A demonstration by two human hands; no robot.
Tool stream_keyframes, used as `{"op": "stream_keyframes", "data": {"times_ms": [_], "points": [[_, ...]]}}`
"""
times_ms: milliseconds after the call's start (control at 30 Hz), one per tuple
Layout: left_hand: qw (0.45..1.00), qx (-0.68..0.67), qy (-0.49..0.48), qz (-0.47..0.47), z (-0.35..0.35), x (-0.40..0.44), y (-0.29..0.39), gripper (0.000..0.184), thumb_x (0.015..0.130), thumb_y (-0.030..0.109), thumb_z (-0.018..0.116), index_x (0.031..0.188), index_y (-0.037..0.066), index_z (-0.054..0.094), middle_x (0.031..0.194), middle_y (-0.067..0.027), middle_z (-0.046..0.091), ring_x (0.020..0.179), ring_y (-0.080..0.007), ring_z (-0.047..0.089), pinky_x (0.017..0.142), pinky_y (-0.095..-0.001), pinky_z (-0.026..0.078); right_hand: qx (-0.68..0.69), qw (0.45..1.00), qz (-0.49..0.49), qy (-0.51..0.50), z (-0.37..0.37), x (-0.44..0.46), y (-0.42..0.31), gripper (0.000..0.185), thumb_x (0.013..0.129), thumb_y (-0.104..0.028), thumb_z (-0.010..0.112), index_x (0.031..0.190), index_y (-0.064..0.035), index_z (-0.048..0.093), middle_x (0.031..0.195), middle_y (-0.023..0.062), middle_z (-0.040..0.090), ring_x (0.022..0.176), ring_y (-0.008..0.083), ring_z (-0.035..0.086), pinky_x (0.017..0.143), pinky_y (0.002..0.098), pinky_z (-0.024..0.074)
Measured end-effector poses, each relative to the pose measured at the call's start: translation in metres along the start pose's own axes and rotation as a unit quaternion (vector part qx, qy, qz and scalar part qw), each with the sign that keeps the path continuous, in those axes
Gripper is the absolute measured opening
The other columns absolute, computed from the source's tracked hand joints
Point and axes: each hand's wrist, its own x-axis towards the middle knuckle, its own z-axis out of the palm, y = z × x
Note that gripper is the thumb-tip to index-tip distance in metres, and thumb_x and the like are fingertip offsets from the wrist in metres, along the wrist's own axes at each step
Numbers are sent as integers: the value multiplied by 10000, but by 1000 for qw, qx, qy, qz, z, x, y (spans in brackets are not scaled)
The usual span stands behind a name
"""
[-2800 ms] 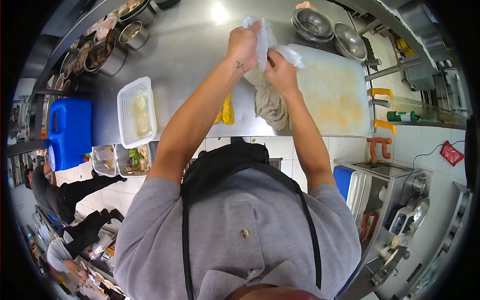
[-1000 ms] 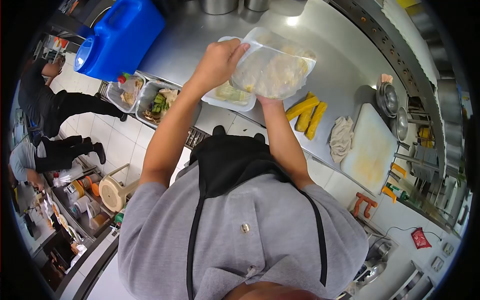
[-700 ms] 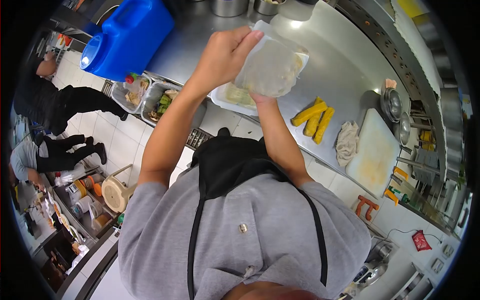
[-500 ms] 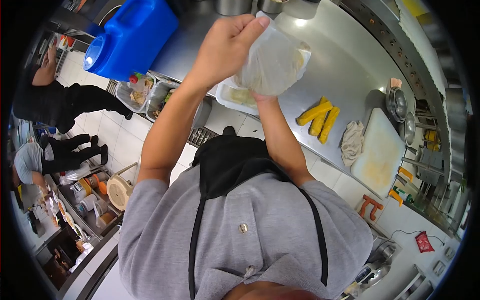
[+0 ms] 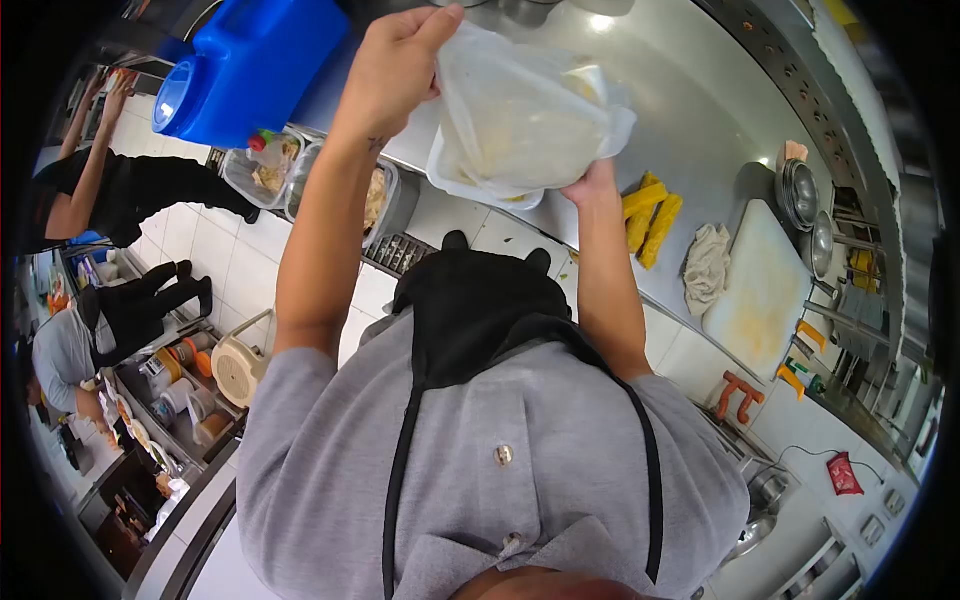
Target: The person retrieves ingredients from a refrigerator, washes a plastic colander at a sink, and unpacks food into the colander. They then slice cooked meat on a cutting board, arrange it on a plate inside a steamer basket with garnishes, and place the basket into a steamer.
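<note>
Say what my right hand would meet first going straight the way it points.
Probably the cloudy plastic just ahead of your right hand; they appear to touch, though depth is unclear.

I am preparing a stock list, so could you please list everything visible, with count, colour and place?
Counter: 1, steel grey, ahead
Bag: 1, cloudy white, above counter
Basket: 1, white, mostly hidden behind bag
Sticks: 3, yellow, on counter, right of bag
Board: 1, whitish with yellow stains, counter's right end
Cloth: 1, beige, beside board
Bowls: several, metallic, beyond board
Jug: 1, blue, left
Bins: 2, greyish, by counter's near edge, left
Packet: 1, red, far right
People: 2, dark and grey clothes, far left
Smaller background items: too unclear to count
Apron: 1, black, on wearer
Left hand: 1, bare, bag's upper left
Right hand: 1, bare, bag's lower right
</note>
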Motion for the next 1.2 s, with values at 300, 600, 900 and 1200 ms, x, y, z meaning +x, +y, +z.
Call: {"op": "stream_keyframes", "data": {"times_ms": [300,600,900,1200], "points": [[998,-17,-57,15,-3,23,-17,283,960,296,593,901,34,680,670,39,605,565,-27,494,527,-204,386,-716,644,-223,154,6,28,-31,260,921,-66,571,1156,15,649,1017,55,688,906,139,631,795,310,519],[979,-173,-81,76,3,46,17,283,1001,265,534,844,57,645,748,-4,644,649,-90,580,603,-238,441,-720,604,-308,149,66,82,-76,273,845,-42,622,1111,3,662,863,88,690,789,140,676,716,284,535],[945,-274,86,153,-30,70,-10,320,1028,286,483,1134,7,599,1111,-101,651,1007,-197,627,905,-308,479,-720,396,-555,126,114,144,-38,168,778,49,471,886,12,593,841,235,627,818,392,599,750,422,464],[966,-21,-75,248,-36,50,-40,698,841,120,690,1447,26,355,1458,-129,418,1294,-165,423,1083,-358,341,-634,700,-328,-37,220,99,15,242,810,14,517,1035,1,606,940,183,620,939,349,592,827,362,471]]}}
